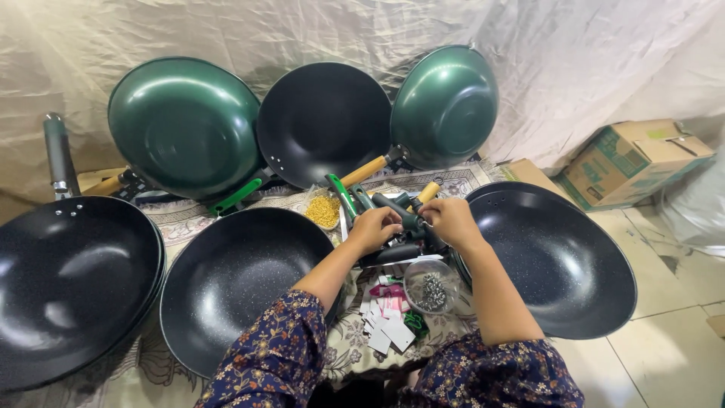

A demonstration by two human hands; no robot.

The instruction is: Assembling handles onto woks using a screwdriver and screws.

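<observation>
My left hand and my right hand meet over a pile of pan handles in dark, green and wood colours. Both hands have their fingers curled around dark handle parts; what exactly each grips is partly hidden. Just below the hands sits a clear bag of small metal rings or screws. Beside it lie several small white and pink paper tags. A clear bag of small yellow pieces lies left of the handles.
Black woks lie at the left, the centre and the right. Two green woks and a black one lean on a cloth backdrop. A cardboard box stands at the right on the tiled floor.
</observation>
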